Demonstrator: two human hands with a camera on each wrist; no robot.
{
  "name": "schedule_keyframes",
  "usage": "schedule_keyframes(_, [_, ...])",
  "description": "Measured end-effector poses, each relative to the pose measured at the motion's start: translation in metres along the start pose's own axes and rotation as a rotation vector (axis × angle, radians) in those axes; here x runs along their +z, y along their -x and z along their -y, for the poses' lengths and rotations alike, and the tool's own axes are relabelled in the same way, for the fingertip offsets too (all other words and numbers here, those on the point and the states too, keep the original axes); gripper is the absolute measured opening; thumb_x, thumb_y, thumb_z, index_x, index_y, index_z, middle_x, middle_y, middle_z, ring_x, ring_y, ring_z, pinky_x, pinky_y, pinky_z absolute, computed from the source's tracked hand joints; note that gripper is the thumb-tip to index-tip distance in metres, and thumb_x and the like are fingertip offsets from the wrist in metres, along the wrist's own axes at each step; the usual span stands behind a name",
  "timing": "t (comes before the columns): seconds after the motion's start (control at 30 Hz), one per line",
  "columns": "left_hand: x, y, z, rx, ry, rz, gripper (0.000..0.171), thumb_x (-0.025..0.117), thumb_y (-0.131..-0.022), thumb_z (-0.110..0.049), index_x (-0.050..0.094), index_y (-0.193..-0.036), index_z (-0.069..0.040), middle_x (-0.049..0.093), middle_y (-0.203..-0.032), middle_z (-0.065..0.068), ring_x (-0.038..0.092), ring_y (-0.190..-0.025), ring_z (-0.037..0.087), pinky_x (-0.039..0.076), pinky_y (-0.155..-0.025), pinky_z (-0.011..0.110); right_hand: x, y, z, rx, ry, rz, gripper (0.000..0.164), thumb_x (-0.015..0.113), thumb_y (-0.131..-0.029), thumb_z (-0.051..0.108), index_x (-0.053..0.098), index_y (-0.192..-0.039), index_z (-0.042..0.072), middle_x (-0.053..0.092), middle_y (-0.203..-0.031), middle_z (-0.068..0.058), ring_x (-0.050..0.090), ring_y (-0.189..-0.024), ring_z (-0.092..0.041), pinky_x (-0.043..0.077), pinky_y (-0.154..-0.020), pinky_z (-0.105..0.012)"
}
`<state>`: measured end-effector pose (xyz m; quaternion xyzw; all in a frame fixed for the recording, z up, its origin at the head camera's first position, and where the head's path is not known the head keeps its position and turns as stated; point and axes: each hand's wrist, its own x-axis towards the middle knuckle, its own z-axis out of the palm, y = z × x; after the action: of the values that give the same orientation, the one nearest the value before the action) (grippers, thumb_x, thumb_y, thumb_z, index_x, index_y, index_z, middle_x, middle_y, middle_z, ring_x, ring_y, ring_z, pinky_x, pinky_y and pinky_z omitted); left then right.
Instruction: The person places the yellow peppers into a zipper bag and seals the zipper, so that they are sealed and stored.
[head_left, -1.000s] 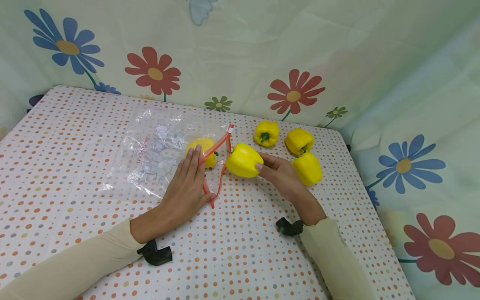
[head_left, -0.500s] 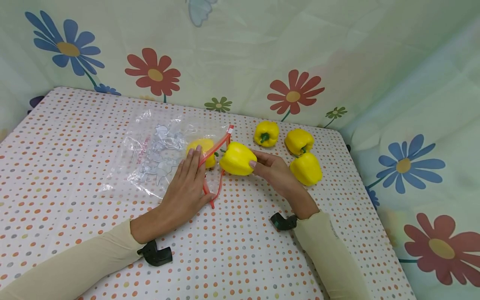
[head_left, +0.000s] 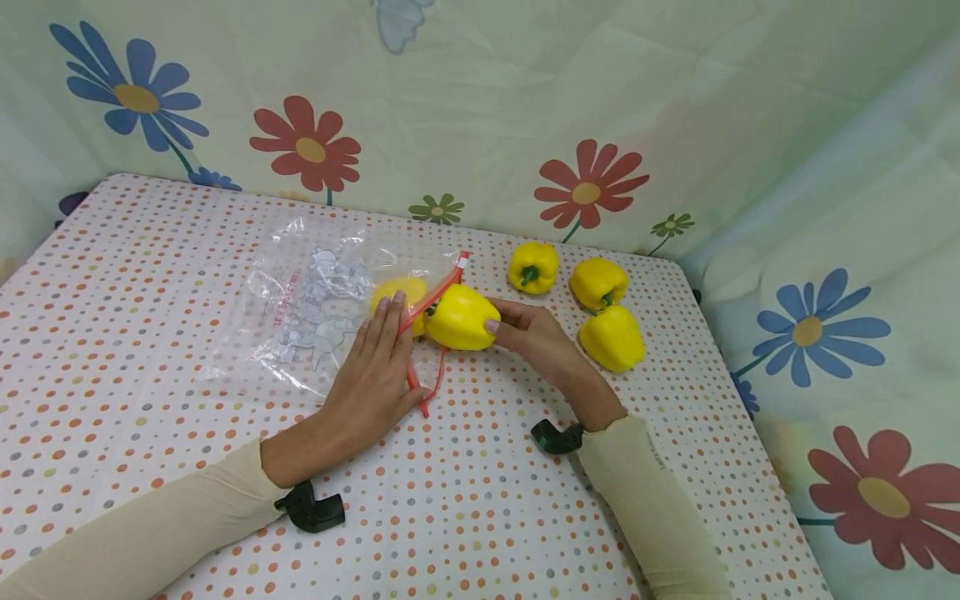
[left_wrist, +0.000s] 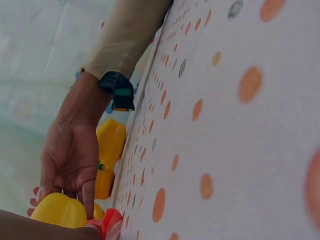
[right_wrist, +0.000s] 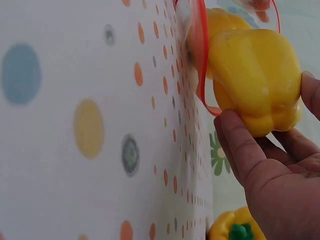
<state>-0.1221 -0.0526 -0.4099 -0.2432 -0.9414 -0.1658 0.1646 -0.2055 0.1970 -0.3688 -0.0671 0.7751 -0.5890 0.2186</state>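
My right hand [head_left: 542, 343] grips a yellow bell pepper [head_left: 461, 318] by its blunt end, thumb on the near side and fingers beneath and behind. The pepper's stem end sits in the mouth of a clear plastic zip bag [head_left: 262, 333] with a red zip edge [head_left: 438, 293]. Another yellow pepper [head_left: 390, 293] lies inside the bag, partly behind my left hand [head_left: 367, 375]. That hand rests on the bag with straight fingers over the upper side of the mouth, its thumb by the lower red edge. In the right wrist view the held pepper [right_wrist: 257, 75] meets the red edge.
Three more yellow peppers lie right of my right hand: one at the back [head_left: 533, 267], one farther right [head_left: 598, 282] and one nearer [head_left: 612, 337]. The dotted tablecloth [head_left: 435, 517] ends at a flowered curtain [head_left: 465, 108] behind.
My right hand has moved left with its pepper, from just outside the bag's mouth to partway into it, close against the pepper inside. The left hand has stayed in place.
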Motion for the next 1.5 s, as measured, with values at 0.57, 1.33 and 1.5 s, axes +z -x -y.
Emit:
schedule_keyframes(0.57, [0.001, -0.001, 0.0, 0.003, -0.014, -0.011, 0.103, 0.083, -0.077, -0.038, 0.026, -0.146, 0.014, -0.005, -0.16, 0.022, -0.002, -0.146, 0.035, 0.014, -0.115, 0.05, 0.019, -0.019, 0.003, -0.044, 0.056, 0.034, 0.048, 0.063, -0.096, 0.024, 0.052, -0.142, 0.015, 0.057, -0.135, 0.002, 0.057, -0.116, -0.019, 0.047, -0.096, -0.033])
schedule_keyframes(1.33, [0.001, -0.002, 0.0, 0.003, -0.013, -0.013, 0.107, 0.084, -0.076, -0.039, 0.023, -0.147, 0.013, -0.004, -0.16, 0.023, -0.001, -0.146, 0.035, 0.013, -0.115, 0.049, 0.023, -0.021, 0.003, -0.013, -0.177, -0.104, 0.043, 0.058, -0.099, 0.02, 0.053, -0.138, 0.004, 0.056, -0.135, -0.008, 0.06, -0.114, -0.024, 0.05, -0.093, -0.035])
schedule_keyframes(1.5, [0.001, -0.002, 0.0, 0.004, -0.024, -0.01, 0.104, 0.083, -0.077, -0.039, 0.026, -0.146, 0.014, -0.003, -0.159, 0.024, -0.001, -0.146, 0.035, 0.012, -0.116, 0.048, 0.017, -0.014, 0.001, -0.011, -0.331, -0.066, 0.04, 0.046, -0.104, 0.015, 0.048, -0.14, -0.002, 0.054, -0.138, -0.012, 0.055, -0.123, -0.023, 0.048, -0.095, -0.035])
